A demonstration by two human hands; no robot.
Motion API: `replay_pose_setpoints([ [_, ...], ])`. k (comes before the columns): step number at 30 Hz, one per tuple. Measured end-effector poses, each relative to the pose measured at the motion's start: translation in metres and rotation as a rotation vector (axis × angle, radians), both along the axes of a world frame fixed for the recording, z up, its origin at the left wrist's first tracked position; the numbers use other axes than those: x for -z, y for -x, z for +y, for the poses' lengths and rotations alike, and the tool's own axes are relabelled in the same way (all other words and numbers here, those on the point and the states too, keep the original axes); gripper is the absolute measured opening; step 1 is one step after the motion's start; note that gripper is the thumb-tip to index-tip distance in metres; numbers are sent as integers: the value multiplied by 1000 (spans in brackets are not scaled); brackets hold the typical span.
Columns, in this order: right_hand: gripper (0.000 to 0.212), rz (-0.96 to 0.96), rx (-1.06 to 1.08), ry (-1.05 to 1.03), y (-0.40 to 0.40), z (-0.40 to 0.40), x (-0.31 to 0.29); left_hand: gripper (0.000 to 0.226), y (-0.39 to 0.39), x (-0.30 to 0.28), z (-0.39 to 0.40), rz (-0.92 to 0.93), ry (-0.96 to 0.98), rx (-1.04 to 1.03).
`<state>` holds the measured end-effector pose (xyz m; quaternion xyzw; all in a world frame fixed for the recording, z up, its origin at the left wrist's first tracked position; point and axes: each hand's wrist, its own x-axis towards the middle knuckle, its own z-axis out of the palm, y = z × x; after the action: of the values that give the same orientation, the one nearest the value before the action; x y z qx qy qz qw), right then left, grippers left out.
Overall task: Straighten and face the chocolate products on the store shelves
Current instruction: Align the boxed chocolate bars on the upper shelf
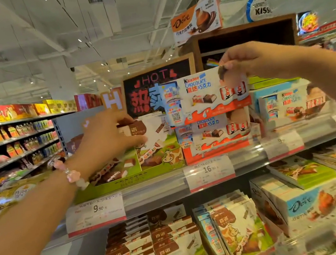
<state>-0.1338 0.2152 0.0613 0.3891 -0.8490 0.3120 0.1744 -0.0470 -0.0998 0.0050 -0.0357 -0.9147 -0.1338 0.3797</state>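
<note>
White Kinder box (212,93) pinched by right hand (240,59).

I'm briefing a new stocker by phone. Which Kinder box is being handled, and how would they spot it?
Find the black HOT chalkboard sign above the top shelf. Just right of it, the right hand pinches a white Kinder Chocolate box by its upper edge. Unlike the Kinder boxes shelved below, it is lifted and tilted.

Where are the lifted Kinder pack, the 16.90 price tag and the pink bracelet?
Kinder pack (208,94), head view, middle of its white front.
16.90 price tag (209,170), head view, on the printed price.
Bracelet (71,173), head view, pink bead on the left wrist.
</note>
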Motion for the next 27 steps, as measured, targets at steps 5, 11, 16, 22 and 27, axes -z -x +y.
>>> replay_pose_setpoints([
  [5, 20, -69, 26, -118, -2, 3, 22, 40, 8, -11, 14, -89, 27, 117],
  [11, 21, -59, 51, -71, 0, -2, 38, 36, 16, -17, 51, -168, -41, 332],
  [16, 16, -7, 73, -154, -2, -4, 42, 11, 25, -18, 64, -221, 40, 309],
  [22, 22, 277, 229, -368, -4, -1, 34, 10, 30, -15, 64, -227, 85, 317],
  [27, 17, 309, 251, -349, -4, -1, 35, 11, 33, -15, 67, -194, 65, 300],
])
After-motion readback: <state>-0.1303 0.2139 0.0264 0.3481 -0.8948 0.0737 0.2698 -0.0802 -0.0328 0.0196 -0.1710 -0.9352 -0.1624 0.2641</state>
